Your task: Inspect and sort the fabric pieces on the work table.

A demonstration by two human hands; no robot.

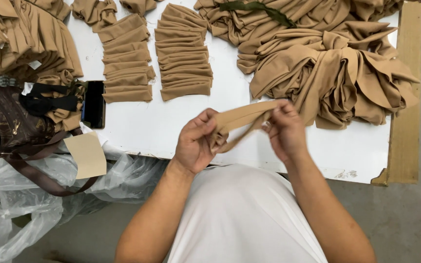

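Tan fabric strip is gripped by both hands, left hand and right hand. They hold it above the desk's near edge.

- Tan fabric strip stretched between left hand and right hand, above the white table's near edge.
- Two rows of folded tan pieces lie behind the hands.
- Heaped tan fabric pile sits right.
- Black phone and brown leather bag lie left.
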